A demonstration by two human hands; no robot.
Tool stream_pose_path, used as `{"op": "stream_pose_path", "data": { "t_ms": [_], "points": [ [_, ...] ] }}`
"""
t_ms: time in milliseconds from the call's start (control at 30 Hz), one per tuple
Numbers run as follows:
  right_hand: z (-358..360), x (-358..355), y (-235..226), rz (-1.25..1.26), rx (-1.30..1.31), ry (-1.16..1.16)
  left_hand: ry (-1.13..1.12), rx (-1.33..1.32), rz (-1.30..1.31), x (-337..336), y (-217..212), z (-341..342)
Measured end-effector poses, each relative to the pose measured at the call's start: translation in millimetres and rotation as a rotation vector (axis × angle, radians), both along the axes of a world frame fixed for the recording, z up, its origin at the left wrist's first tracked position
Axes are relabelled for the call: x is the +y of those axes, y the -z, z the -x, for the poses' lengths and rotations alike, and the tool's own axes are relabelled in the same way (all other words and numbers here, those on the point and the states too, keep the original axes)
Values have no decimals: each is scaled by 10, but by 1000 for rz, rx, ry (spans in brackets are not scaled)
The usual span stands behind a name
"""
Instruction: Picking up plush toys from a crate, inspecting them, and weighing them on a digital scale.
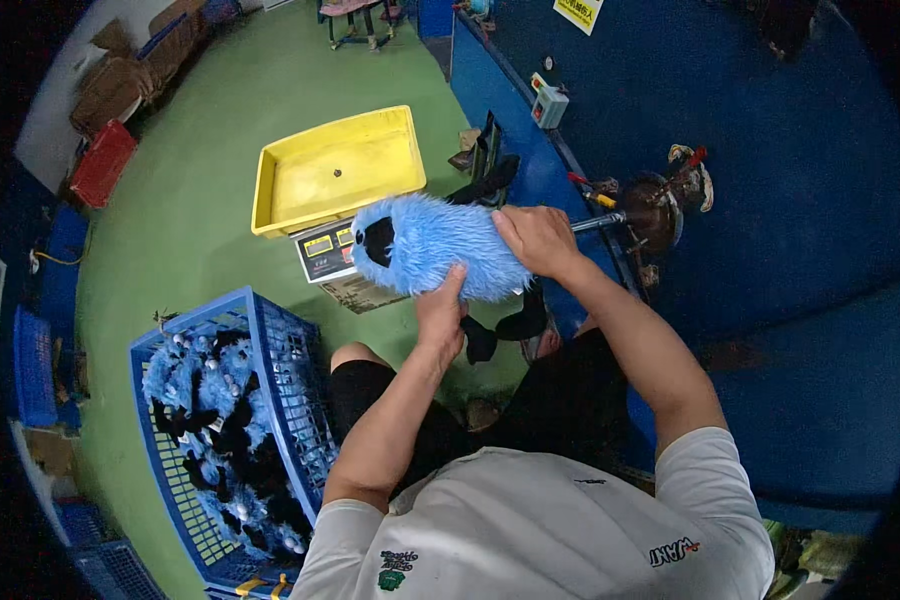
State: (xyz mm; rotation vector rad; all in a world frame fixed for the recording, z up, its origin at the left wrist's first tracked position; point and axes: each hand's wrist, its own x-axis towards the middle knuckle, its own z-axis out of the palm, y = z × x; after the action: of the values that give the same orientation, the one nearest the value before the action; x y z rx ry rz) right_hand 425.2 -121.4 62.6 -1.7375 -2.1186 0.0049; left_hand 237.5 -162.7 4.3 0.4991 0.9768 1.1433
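Observation:
A blue, long-furred plush toy with a black mouth patch and dark limbs lies sideways in front of me, held between both hands. My left hand grips its near side, thumb pressed into the fur. At its right end, my right hand is closed around the fabric. A metal tube sticks out from the blue machine on the right and meets the toy's right end by that hand. Whether the tube goes inside the toy is hidden by my fingers.
A yellow tray sits on a weighing scale beyond the toy. A blue plastic crate at lower left holds several blue-and-black furry toys. The blue machine fills the right side, with a small switch box on it.

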Motion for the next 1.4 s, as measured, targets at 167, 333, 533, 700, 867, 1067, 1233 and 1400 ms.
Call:
{"op": "stream_pose_path", "data": {
  "t_ms": [167,333,533,700,867,1067,1233,1400],
  "points": [
    [-29,52,57,45,76,-73,-98,116,-50,3,-286,261],
    [-203,52,-7,146,-106,112,-221,138,-175,700,-685,1376],
    [-120,61,-28,113,-144,152,-248,4,-335,1795,-903,1907],
    [-135,51,-7,30,-148,127,-192,122,-286,2059,-488,1582],
    [-102,52,-25,36,-113,121,-197,378,-195,1623,145,1136],
    [-114,6,-37,18,-90,126,-227,247,-89,805,655,1128],
    [-78,15,-33,-5,-125,114,-283,137,39,442,1249,1625],
    [-54,20,-34,46,-142,111,-413,126,-33,460,1044,2180]
  ]
}}
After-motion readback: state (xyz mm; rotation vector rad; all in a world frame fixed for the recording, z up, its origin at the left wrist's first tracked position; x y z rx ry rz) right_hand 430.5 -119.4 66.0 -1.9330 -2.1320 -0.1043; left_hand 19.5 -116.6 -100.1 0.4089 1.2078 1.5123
